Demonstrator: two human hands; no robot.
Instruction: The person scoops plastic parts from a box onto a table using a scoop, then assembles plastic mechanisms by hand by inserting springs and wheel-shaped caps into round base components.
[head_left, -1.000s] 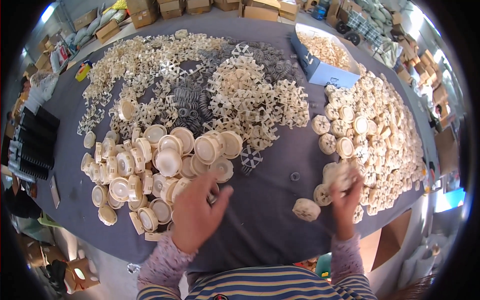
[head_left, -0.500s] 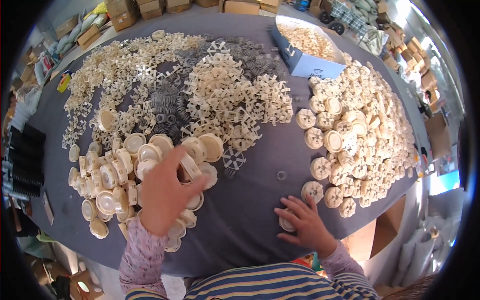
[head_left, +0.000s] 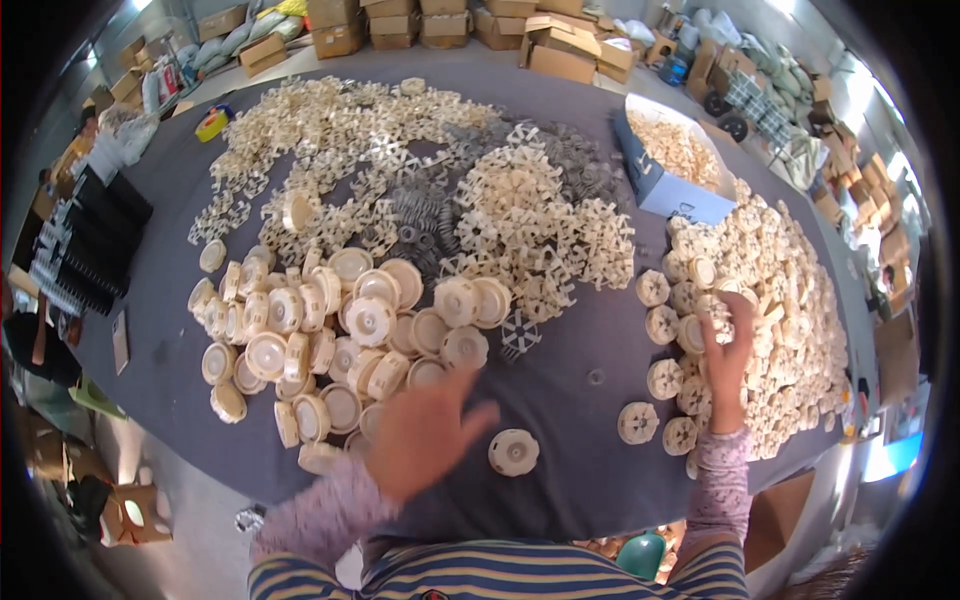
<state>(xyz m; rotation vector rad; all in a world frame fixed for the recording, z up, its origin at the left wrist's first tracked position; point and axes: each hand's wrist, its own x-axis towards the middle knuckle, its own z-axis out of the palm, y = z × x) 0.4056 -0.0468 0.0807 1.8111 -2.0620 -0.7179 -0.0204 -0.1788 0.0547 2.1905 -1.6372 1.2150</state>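
My left hand (head_left: 425, 437), fingers stretched out and thumb apart, hovers over the near edge of a heap of round cream caps (head_left: 283, 310). A single cream cap (head_left: 514, 452) lies flat on the cloth just right of it, not touched. My right hand (head_left: 730, 345) reaches over the large right-hand pile of assembled round cream pieces (head_left: 790, 340). Its fingers curl around one round piece with a slotted face (head_left: 714, 316). Whether that piece rests on others below it, I cannot tell.
Loose cream star-shaped clips (head_left: 545, 225) and grey springs (head_left: 425, 205) spread across the far middle of the dark tablecloth. A blue-white box (head_left: 680, 195) of small cream parts stands far right. One small clear ring (head_left: 596, 377) lies mid-table. Black stacked trays (head_left: 85, 240) stand left.
My right hand has moved from a piece near the table's front to the right-hand pile. My left hand has let go of a cap, which now lies on the cloth. The whole view has shifted.
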